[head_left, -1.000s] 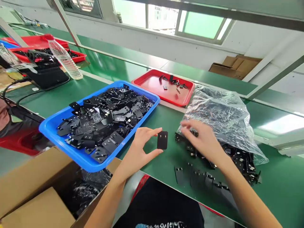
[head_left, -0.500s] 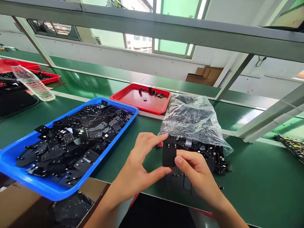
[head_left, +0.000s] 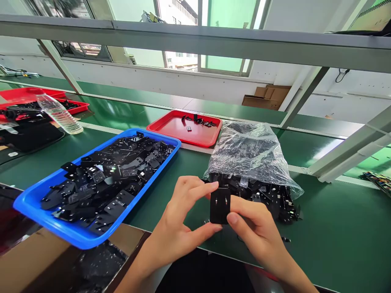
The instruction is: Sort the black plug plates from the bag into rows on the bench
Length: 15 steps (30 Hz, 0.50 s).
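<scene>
A small black rectangular plate point(head_left: 220, 211) with two slim metal prongs or slots on its face is held up in front of me, over the table edge. My right hand point(head_left: 253, 224) pinches its right side between thumb and fingers. My left hand point(head_left: 180, 219) spans it from the left, index finger at the top edge and thumb at the bottom edge. Behind the hands, a pile of similar black parts point(head_left: 275, 199) spills from a clear plastic bag point(head_left: 247, 150). To the left, a blue tray point(head_left: 159, 178) is heaped with black plates point(head_left: 122, 171).
A red tray point(head_left: 171, 126) with several small black pieces stands at the back. At far left are a water bottle point(head_left: 61, 114) and more red trays point(head_left: 82, 106). A cardboard box point(head_left: 39, 260) sits below the blue tray. A grey shelf beam point(head_left: 195, 42) crosses above.
The black plate has tilted, so its face looks shorter and its prongs or slots longer. Both hands keep their hold on it. The view has shifted slightly, moving the trays rightward.
</scene>
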{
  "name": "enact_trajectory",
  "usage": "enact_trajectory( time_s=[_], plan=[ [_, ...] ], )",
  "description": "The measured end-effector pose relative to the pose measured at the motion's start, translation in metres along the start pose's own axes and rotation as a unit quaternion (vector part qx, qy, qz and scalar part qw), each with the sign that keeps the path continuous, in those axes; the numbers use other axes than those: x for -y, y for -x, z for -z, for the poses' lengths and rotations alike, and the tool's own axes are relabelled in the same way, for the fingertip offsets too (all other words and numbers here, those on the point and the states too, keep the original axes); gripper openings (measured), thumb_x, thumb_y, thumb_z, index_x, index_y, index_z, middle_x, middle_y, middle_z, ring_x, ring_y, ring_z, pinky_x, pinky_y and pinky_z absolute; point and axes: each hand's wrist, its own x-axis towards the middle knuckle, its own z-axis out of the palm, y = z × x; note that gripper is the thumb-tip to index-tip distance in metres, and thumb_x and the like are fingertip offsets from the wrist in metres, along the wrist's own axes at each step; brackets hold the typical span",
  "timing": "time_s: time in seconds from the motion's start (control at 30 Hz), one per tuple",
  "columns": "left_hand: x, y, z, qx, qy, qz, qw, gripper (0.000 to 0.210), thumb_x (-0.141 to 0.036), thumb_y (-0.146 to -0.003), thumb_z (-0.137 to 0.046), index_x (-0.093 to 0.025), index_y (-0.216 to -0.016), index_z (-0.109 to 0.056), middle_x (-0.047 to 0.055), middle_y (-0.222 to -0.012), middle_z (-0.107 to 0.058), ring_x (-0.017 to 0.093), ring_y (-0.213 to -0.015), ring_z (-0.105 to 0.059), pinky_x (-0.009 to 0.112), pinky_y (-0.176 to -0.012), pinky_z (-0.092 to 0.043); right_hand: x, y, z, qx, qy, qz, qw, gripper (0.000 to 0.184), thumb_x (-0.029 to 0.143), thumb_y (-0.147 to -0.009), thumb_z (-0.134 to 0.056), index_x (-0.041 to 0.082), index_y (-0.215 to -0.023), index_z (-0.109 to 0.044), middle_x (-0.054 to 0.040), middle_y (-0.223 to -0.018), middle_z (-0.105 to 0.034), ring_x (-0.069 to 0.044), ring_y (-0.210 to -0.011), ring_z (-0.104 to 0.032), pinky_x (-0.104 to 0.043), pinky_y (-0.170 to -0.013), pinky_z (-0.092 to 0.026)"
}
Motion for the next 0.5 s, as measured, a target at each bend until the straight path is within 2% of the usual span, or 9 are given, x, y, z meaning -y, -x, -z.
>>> enact_trajectory(
  time_s=[0.2,0.5],
  plan=[
    [0.005,0.009,-0.011,0.003,0.062,0.054,0.997,0.059,-0.045,-0.084,-0.069,-0.035,-0.136,-0.044,0.003,-0.111,-0.052,0.019,-0.106,-0.047,0.032,-0.094,-0.044,-0.005,0.007,-0.003,-0.013,-0.019,-0.06,0.998,0.037,0.041,-0.096,-0.047,0.02,-0.07,-0.061,0.0003,-0.066,-0.052,-0.015,-0.063,-0.048,-0.029,-0.074,-0.045],
    [0.023,0.055,-0.047,0.028,0.162,0.142,0.976,0.06,-0.035,-0.082,-0.073,-0.037,-0.136,-0.047,0.003,-0.104,-0.053,0.019,-0.102,-0.046,0.035,-0.095,-0.042,-0.042,0.049,-0.026,-0.05,-0.041,-0.164,0.984,0.04,0.044,-0.097,-0.045,0.021,-0.072,-0.067,-0.002,-0.065,-0.058,-0.017,-0.064,-0.055,-0.029,-0.065,-0.046]
  ],
)
